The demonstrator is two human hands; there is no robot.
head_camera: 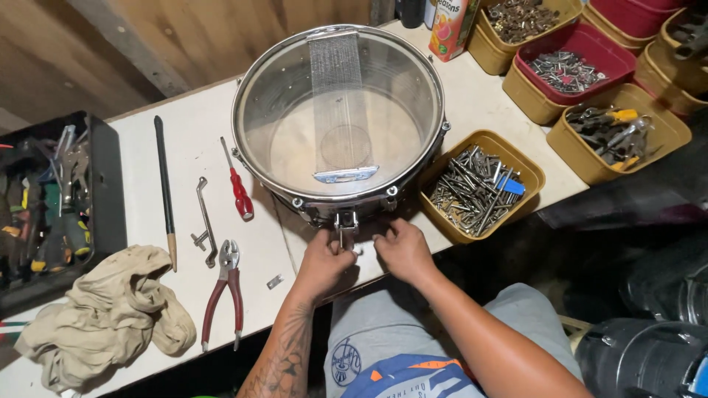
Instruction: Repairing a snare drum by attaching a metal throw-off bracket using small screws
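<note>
Seen from above, over grey shorts at a white workbench [199,140]. Left hand [322,264] and right hand [402,250] side by side at the near edge, fingers curled in and pinching at a small metal fitting [345,221] on the near wall of a snare drum [338,118]; what exactly sits between the fingertips too small to tell. Drum just beyond both hands, lying flat with its clear skin and band of wires facing up, fitting turned toward the body, likely for easy reach. Left of the left hand: red-handled pliers [225,291], a bent metal key [204,221], a red screwdriver [237,184], a long dark stick [164,188], a crumpled beige rag [110,317]. Right of the right hand: a yellow tub of bolts [479,184]. Farther off, more tubs of hardware [568,70].
</note>
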